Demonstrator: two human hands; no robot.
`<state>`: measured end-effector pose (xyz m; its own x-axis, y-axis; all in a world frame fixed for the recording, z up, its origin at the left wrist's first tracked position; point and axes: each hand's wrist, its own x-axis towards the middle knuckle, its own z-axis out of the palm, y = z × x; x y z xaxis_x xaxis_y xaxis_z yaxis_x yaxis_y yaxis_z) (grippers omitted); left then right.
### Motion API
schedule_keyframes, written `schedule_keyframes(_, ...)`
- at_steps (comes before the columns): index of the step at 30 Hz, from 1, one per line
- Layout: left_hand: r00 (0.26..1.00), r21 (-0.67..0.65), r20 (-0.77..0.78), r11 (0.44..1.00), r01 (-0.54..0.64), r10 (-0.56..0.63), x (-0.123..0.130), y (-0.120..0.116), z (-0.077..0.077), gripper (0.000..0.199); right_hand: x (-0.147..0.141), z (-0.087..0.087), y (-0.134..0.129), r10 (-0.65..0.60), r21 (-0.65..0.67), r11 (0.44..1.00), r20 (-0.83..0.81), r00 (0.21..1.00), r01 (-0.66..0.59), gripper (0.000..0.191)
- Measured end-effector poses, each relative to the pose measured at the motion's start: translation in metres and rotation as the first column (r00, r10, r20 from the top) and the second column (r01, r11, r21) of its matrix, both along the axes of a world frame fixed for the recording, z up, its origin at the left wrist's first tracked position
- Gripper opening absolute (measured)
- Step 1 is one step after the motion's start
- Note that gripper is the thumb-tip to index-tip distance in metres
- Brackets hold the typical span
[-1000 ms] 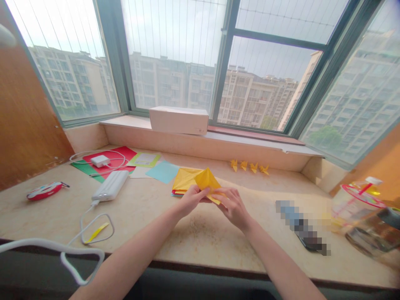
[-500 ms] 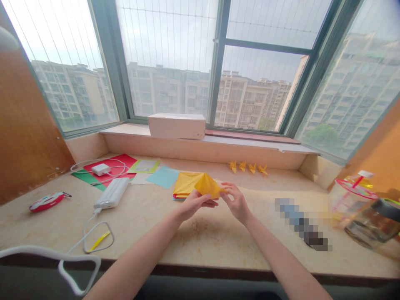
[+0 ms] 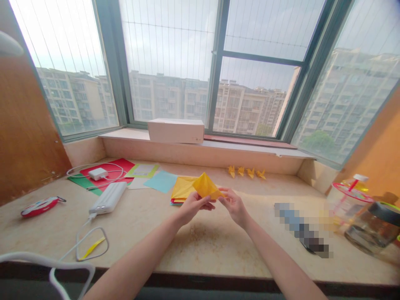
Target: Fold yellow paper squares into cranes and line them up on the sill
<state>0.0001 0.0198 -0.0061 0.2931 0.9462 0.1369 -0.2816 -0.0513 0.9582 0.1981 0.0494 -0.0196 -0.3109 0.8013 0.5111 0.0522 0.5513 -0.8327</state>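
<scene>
Between my two hands is a folded sheet of yellow origami paper (image 3: pixel 204 186), held just above the counter with one point upward. My left hand (image 3: pixel 196 204) is closed on its lower left edge, thumb in front and fingers behind. My right hand (image 3: pixel 231 204) pinches the lower right corner. Right behind my left hand lies a stack of coloured paper (image 3: pixel 181 189), yellow on top with red and blue edges below. Several small yellow folded paper figures (image 3: pixel 241 171) stand in a row toward the back of the counter.
Left on the counter (image 3: pixel 131 246) are a white power bank (image 3: pixel 108 197), a charger (image 3: pixel 98 173), cables, a red-and-white item (image 3: pixel 42 207) and coloured sheets (image 3: pixel 161 181). A lidded cup (image 3: pixel 350 200) and glass container (image 3: pixel 371 229) stand right, near a blurred-out object (image 3: pixel 303 229). A white box (image 3: pixel 175 131) sits on the sill.
The yellow paper has turned in my hands, so its upper part now stands as an upright point. My right hand stays at its right corner. The camera view has tilted slightly upward.
</scene>
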Motion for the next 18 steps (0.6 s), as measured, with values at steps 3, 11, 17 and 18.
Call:
schedule_keyframes(3, 1.000, 0.001, -0.003, 1.000, -0.005, 0.005, 0.001, 0.001, -0.003, 0.043, -0.001, 0.002, 0.002, -0.037, -0.036, 0.999, -0.063, 0.997, 0.035, 0.035)
schedule_keyframes(11, 1.000, 0.036, -0.020, 0.999, 0.005, -0.004, 0.002, 0.004, -0.004, 0.042, -0.006, 0.009, 0.001, -0.141, -0.235, 0.968, -0.232, 0.963, 0.085, 0.038)
schedule_keyframes(17, 0.997, 0.047, -0.076, 0.998, 0.033, -0.029, 0.001, 0.004, -0.004, 0.044, -0.005, 0.011, 0.001, -0.157, -0.208, 0.971, -0.185, 0.970, 0.118, 0.048)
schedule_keyframes(18, 0.996, 0.051, -0.080, 0.998, 0.029, -0.025, 0.001, 0.003, -0.004, 0.043, -0.005, 0.012, 0.001, -0.134, -0.208, 0.973, -0.162, 0.978, 0.099, 0.047)
